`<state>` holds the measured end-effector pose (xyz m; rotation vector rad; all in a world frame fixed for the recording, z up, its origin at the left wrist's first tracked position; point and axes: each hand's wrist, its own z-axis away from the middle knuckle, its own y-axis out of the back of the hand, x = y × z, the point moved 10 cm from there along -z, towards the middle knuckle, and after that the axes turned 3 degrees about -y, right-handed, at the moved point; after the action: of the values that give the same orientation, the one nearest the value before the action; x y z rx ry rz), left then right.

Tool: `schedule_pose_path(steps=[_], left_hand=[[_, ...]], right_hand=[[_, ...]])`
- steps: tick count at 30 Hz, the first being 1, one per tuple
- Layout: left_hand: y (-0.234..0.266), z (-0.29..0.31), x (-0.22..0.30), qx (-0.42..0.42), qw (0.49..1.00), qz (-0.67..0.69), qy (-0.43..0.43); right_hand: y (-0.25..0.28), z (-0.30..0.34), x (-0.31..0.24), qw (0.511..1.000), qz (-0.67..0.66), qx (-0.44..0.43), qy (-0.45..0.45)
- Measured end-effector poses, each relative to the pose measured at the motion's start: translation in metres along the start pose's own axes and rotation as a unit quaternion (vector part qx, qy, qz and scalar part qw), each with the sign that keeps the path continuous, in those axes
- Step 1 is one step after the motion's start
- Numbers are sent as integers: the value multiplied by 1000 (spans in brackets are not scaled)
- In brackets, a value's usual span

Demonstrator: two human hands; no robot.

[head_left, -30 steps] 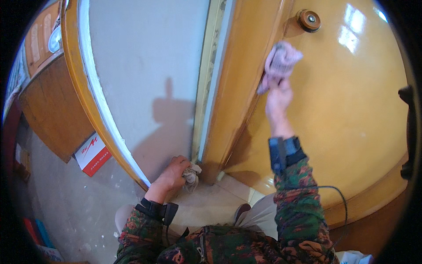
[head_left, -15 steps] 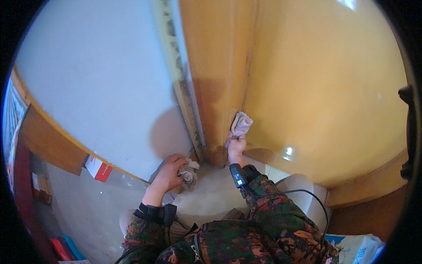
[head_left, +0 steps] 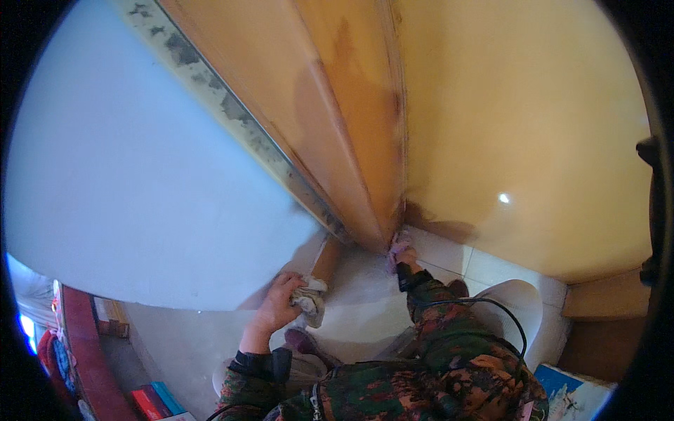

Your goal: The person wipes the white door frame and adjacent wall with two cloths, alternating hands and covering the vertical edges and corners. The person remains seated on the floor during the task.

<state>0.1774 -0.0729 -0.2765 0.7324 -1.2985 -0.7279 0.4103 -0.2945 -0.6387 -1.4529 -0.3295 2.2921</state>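
My left hand (head_left: 276, 306) is closed around a crumpled greyish-white cloth (head_left: 309, 300), low down beside the pale blue-white panel (head_left: 168, 175). Down at the foot of the orange wooden frame (head_left: 351, 140), my right hand (head_left: 405, 257) grips a pinkish cloth (head_left: 395, 245). That hand is small and partly blurred, and most of its cloth is hidden against the wood. A stained, dark-blotched strip (head_left: 239, 109) runs along the panel's edge beside the frame.
To the right stands a glossy yellow-orange door-like panel (head_left: 526, 126). White tiles (head_left: 449, 252) show below it, near a white rounded seat-like edge (head_left: 523, 302). Red and teal books or boxes (head_left: 156, 401) lie at the lower left. A black cable (head_left: 516, 319) loops by my right sleeve.
My view has shifted and turned, so the frame now slants. My right hand has gone down with the pinkish cloth to the frame's foot. My left hand still holds its cloth.
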Motion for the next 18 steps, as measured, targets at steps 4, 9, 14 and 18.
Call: schedule_pose_path(steps=[4, 9, 14, 18], left_hand=[[-5, 2, 0, -10, 999, 32, 1], [-7, 1, 3, -12, 999, 36, 19], [-8, 2, 3, -21, 999, 46, 14], [-1, 0, 10, 3, 999, 47, -20]], right_hand=[[18, -2, 17, 996, 34, -3, -78], [7, -7, 18, 993, 54, -7, -108], [-11, -8, 7, 991, 65, -4, -113], [-26, -6, -16, 992, 78, -2, -99]])
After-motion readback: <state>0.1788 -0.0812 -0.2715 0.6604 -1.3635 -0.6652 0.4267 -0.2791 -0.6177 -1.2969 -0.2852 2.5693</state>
